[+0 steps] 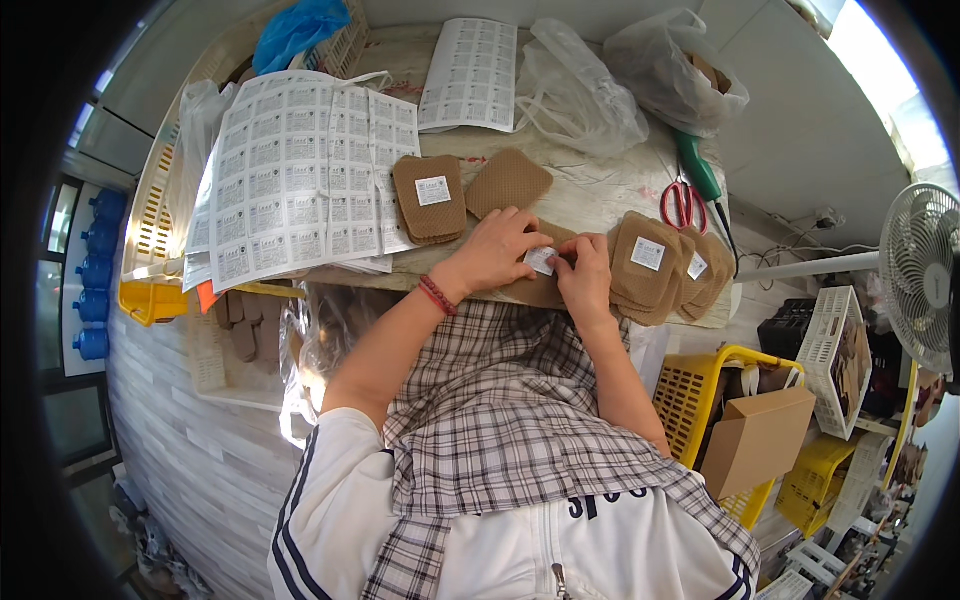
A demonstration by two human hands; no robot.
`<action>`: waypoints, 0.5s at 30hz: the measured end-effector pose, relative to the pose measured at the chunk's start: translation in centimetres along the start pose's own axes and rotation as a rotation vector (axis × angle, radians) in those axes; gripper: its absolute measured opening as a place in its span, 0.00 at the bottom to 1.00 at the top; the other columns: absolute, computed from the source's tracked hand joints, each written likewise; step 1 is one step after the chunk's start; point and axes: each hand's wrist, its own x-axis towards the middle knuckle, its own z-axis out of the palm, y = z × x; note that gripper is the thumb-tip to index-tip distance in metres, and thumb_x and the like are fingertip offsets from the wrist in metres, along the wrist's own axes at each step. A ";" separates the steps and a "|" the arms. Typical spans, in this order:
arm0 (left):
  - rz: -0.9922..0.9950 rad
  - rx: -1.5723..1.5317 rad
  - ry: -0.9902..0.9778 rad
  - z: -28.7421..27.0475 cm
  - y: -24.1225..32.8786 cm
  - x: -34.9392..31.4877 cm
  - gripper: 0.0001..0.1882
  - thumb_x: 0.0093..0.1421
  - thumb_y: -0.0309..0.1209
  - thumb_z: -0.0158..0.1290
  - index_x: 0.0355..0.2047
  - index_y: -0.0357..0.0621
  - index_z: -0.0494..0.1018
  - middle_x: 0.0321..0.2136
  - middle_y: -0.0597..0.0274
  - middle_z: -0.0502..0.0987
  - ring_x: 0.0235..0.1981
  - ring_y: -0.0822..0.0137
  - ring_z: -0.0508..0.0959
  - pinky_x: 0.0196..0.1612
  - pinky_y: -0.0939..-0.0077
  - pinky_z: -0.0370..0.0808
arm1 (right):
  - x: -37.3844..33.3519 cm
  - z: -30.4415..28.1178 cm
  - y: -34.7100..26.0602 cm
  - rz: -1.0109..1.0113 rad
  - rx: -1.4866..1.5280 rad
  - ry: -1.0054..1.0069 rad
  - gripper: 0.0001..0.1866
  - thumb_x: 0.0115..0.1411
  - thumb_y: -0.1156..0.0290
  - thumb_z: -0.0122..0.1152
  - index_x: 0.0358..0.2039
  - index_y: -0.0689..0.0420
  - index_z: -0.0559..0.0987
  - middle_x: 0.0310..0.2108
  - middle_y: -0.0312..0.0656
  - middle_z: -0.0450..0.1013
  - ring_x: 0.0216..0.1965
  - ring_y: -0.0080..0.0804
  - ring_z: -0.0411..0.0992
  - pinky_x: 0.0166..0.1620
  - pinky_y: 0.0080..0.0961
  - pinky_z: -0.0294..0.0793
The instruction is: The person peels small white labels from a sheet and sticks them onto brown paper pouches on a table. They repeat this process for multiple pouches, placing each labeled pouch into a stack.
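At the table's near edge, a brown textured fabric pad (537, 292) lies under both my hands, with a small white label (540, 260) on it. My left hand (497, 250) presses on the pad, its thumb and index finger bent around the label's left side. Fingertips of my right hand (587, 272) pinch at the label's right edge. To the left stands a stack of brown pads (430, 215), the top one bearing a label. Behind my left hand lie unlabelled pads (509, 182). Labelled pads (641, 270) are piled right of my right hand.
Printed label sheets (290, 170) cover the table's left side; another sheet (470, 75) lies at the back. Clear plastic bags (580, 90) sit behind. Red-handled scissors (684, 206) and a green corded tool (698, 168) lie right. A yellow basket (690, 390) and fan (920, 275) stand beyond.
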 end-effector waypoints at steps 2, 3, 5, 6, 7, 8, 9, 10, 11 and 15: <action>-0.001 0.010 -0.023 -0.1 -0.1 0.1 0.31 0.46 0.38 0.72 0.53 0.52 0.80 0.46 0.62 0.74 0.49 0.57 0.72 0.54 0.62 0.69 | 0.3 0.3 0.4 0.000 -0.058 0.023 0.08 0.56 0.80 0.69 0.34 0.62 0.77 0.42 0.47 0.70 0.42 0.50 0.74 0.44 0.41 0.76; 0.000 0.015 -0.025 0.0 -0.2 0.1 0.31 0.45 0.39 0.72 0.53 0.52 0.80 0.46 0.62 0.74 0.49 0.57 0.72 0.54 0.62 0.69 | 0.4 0.5 0.4 0.000 -0.087 0.033 0.07 0.57 0.80 0.68 0.33 0.62 0.77 0.42 0.47 0.70 0.42 0.50 0.74 0.44 0.41 0.76; -0.001 0.030 -0.038 0.0 -0.3 0.1 0.32 0.45 0.39 0.72 0.53 0.53 0.80 0.47 0.62 0.74 0.49 0.57 0.72 0.54 0.62 0.69 | 0.1 0.4 -0.1 -0.057 -0.136 0.064 0.06 0.58 0.80 0.66 0.33 0.61 0.77 0.42 0.47 0.71 0.43 0.49 0.73 0.44 0.42 0.75; -0.003 0.040 -0.050 0.0 -0.3 0.2 0.31 0.45 0.39 0.71 0.53 0.53 0.80 0.47 0.63 0.74 0.49 0.57 0.72 0.54 0.62 0.69 | -0.1 0.4 -0.4 -0.087 -0.160 0.081 0.05 0.59 0.80 0.65 0.33 0.61 0.76 0.42 0.46 0.71 0.43 0.49 0.73 0.44 0.43 0.75; -0.005 0.050 -0.062 0.0 -0.2 0.3 0.31 0.45 0.39 0.71 0.53 0.53 0.80 0.47 0.63 0.74 0.49 0.57 0.72 0.53 0.62 0.69 | -0.6 0.3 -0.4 -0.182 -0.185 0.089 0.05 0.59 0.80 0.65 0.33 0.61 0.76 0.42 0.46 0.71 0.42 0.49 0.73 0.44 0.42 0.75; -0.010 0.065 -0.060 0.1 -0.4 0.3 0.31 0.45 0.40 0.71 0.53 0.53 0.81 0.47 0.63 0.74 0.49 0.57 0.72 0.53 0.62 0.68 | -1.3 0.1 -0.5 -0.280 -0.208 0.096 0.06 0.59 0.81 0.65 0.33 0.61 0.76 0.42 0.47 0.72 0.42 0.49 0.73 0.44 0.42 0.75; -0.016 0.079 -0.059 0.4 -0.6 0.2 0.31 0.45 0.40 0.71 0.53 0.54 0.81 0.47 0.63 0.74 0.49 0.58 0.72 0.53 0.62 0.68 | -2.0 -0.1 -0.6 -0.378 -0.231 0.101 0.06 0.59 0.81 0.64 0.34 0.61 0.75 0.42 0.47 0.72 0.41 0.48 0.73 0.44 0.41 0.75; -0.021 0.093 -0.057 0.6 -0.8 0.1 0.30 0.46 0.40 0.70 0.52 0.54 0.81 0.47 0.62 0.74 0.49 0.58 0.72 0.53 0.62 0.68 | -2.9 -0.5 -0.9 -0.434 -0.183 0.110 0.06 0.59 0.82 0.64 0.34 0.61 0.75 0.42 0.47 0.72 0.41 0.48 0.73 0.44 0.39 0.75; -0.009 0.086 -0.043 0.6 -0.9 0.1 0.30 0.46 0.40 0.70 0.52 0.53 0.81 0.47 0.62 0.75 0.49 0.58 0.72 0.53 0.61 0.68 | -3.8 -1.3 -1.4 -0.487 -0.138 0.119 0.06 0.59 0.82 0.63 0.34 0.61 0.75 0.41 0.47 0.72 0.40 0.47 0.73 0.43 0.38 0.75; 0.043 0.051 0.048 0.3 -0.6 -0.5 0.27 0.47 0.38 0.69 0.50 0.49 0.81 0.48 0.62 0.75 0.49 0.58 0.73 0.54 0.61 0.68 | -3.7 -2.9 -3.1 -0.371 0.093 0.256 0.06 0.60 0.85 0.61 0.35 0.61 0.74 0.41 0.46 0.72 0.40 0.42 0.72 0.41 0.29 0.75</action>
